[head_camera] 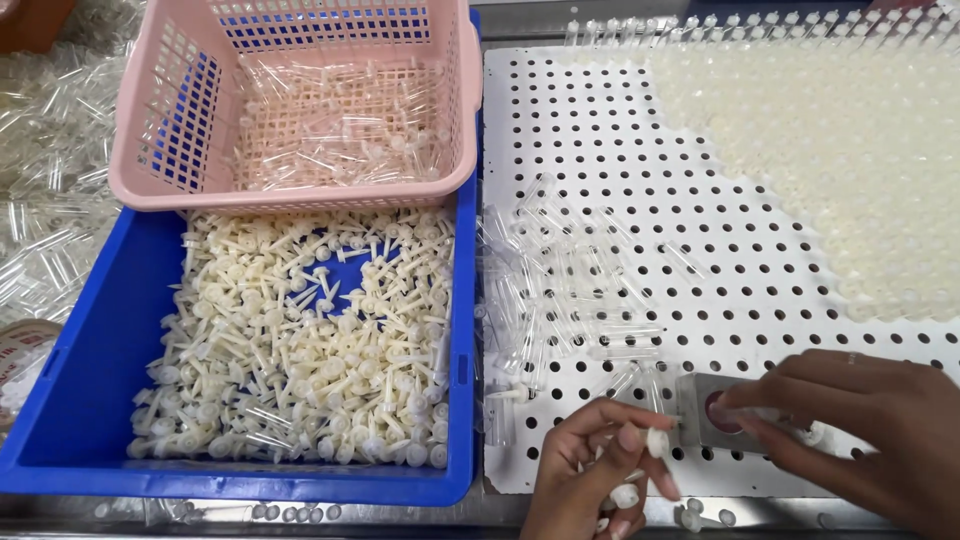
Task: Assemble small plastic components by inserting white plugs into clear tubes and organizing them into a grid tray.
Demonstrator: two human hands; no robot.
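Where the fingertips of the left hand pinch together, a small cream plunger sits gripped, its long axis seemingly running near-vertical in view, cap end uppermost; blur makes this uncertain. More cream plungers are clenched in the same palm. Right hand: fingers close on a clear tube, long axis roughly left-right, one end pointing left over a grey block with a red round centre. Both hands hover over the near edge of a white perforated board. Loose clear tubes lie scattered on it; assembled pieces fill its far right. Blue bin, left, holds cream plungers; a pink basket of clear tubes rests on its far end.
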